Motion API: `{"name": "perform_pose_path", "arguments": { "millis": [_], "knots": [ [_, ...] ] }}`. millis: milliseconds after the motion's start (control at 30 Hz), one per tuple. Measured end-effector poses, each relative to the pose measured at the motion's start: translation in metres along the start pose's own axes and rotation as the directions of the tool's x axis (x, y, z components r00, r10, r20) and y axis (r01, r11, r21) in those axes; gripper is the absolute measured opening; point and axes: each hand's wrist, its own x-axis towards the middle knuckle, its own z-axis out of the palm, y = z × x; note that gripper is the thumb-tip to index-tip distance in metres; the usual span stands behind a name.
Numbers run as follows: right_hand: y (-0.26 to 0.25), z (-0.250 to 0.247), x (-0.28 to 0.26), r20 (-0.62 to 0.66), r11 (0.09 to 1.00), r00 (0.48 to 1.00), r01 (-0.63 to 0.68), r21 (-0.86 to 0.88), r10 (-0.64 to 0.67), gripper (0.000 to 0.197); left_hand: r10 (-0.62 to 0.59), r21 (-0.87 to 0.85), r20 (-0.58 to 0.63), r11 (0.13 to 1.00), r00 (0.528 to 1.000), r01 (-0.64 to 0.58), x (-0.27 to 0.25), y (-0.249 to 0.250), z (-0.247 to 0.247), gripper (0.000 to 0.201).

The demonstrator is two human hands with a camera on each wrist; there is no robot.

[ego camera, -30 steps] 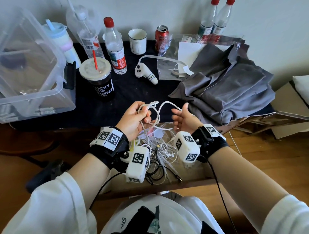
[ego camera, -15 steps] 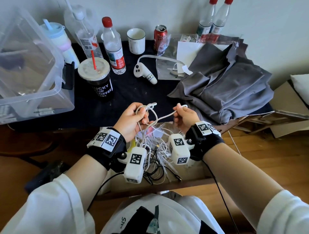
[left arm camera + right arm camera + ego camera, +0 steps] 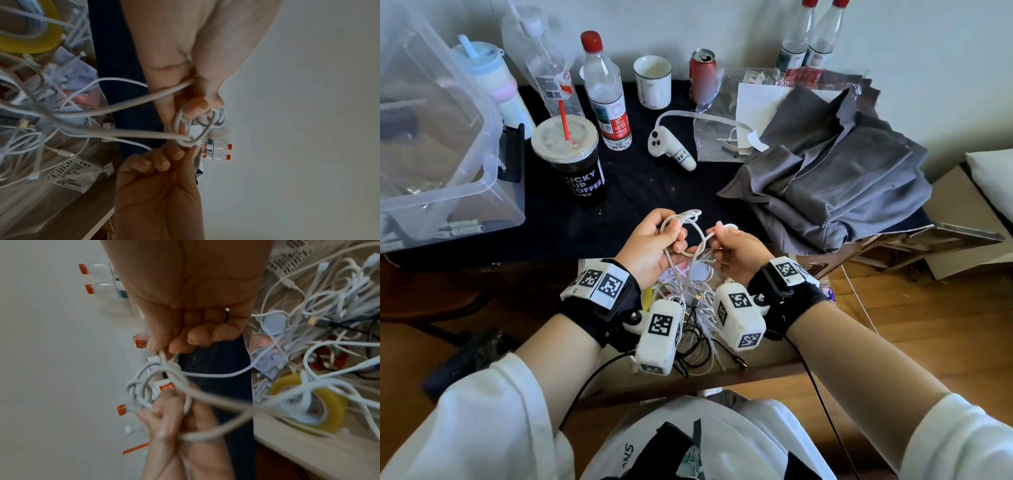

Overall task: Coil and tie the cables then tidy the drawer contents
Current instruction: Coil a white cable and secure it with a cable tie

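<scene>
The white cable (image 3: 690, 236) looks like smooth, matt plastic (slightly rubbery). The bin (image 3: 482, 144) is clear glossy plastic; the grey garment (image 3: 835, 178) is soft matt cloth, the drawer (image 3: 308, 449) pale wood.

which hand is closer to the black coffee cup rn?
Left. The left hand is just in front of and right of the black coffee cup; the right hand sits farther right, past the white cable both hold.
</scene>
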Motion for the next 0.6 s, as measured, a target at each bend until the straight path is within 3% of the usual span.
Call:
{"name": "perform_pose_path", "arguments": {
  "millis": [100,167,233,333,433,500,600],
  "knots": [
    [-0.007,-0.015,0.009,-0.237,0.997,0.971,0.038,0.063,-0.022,0.029,-0.005,0.007,-0.016,1.0,1.0,0.005,-0.002,-0.001,-0.006,0.015],
    [-0.009,-0.023,0.011,-0.307,0.994,0.952,0.013,0.11,0.021,0.033,-0.007,0.017,-0.024,1.0,1.0,0.007,-0.004,0.0,-0.008,0.014],
    [-0.008,-0.024,0.008,-0.225,0.99,0.971,-0.053,0.134,0.083,0.033,-0.012,0.022,-0.034,1.0,0.999,0.013,-0.006,0.0,-0.007,0.015],
    [-0.003,-0.011,-0.003,0.004,0.989,0.989,-0.147,-0.012,0.147,0.025,-0.01,0.018,-0.029,1.0,1.0,0.011,-0.005,-0.001,-0.003,0.017],
    [0.0,0.003,-0.009,0.132,0.984,0.979,-0.142,-0.109,0.156,0.026,-0.003,0.073,-0.006,0.997,1.0,0.004,-0.005,-0.002,0.001,0.015],
    [0.0,0.005,-0.007,0.111,0.993,0.989,-0.091,-0.081,0.1,0.027,-0.005,0.052,-0.014,0.999,1.0,0.006,-0.005,-0.002,0.002,0.015],
    [-0.005,-0.007,0.003,-0.123,0.997,0.991,-0.049,0.066,0.057,0.029,-0.016,0.021,-0.024,1.0,1.0,0.016,-0.005,-0.001,-0.001,0.017]
  ]
}}
